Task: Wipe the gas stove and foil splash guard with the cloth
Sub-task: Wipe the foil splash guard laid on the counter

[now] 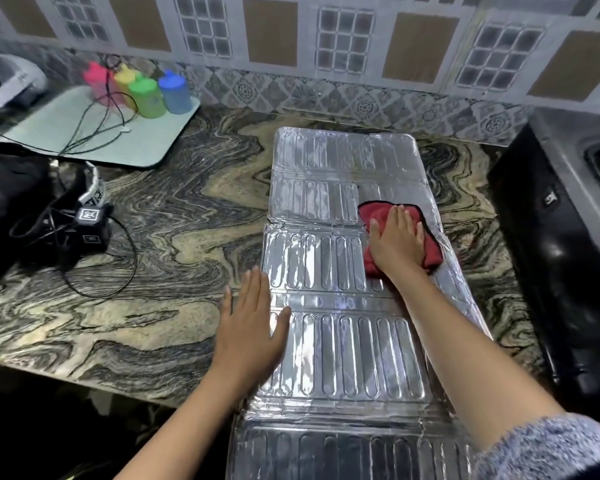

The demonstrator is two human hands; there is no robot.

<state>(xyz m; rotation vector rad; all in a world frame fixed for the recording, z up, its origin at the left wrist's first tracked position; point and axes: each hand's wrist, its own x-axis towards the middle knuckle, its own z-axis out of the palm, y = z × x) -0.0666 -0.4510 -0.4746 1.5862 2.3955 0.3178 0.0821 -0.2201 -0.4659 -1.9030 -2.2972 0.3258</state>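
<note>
Far left: a pale tray (160, 133) carries four lidded bottles (146, 95) (pink, yellow, green, blue; contents not discernible). Centre: the foil splash guard (329, 351) lies flat on the marbled worktop (174, 209). The right hand (397, 242), fingers extended, presses a red cloth (373, 212) onto its right side. The left hand (252, 327), flat and open, rests on its near left edge.

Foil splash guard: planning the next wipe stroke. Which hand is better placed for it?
Right. The right hand lies flat on the red cloth, on the foil splash guard; the left hand lies flat at its near left edge, without cloth.
</note>
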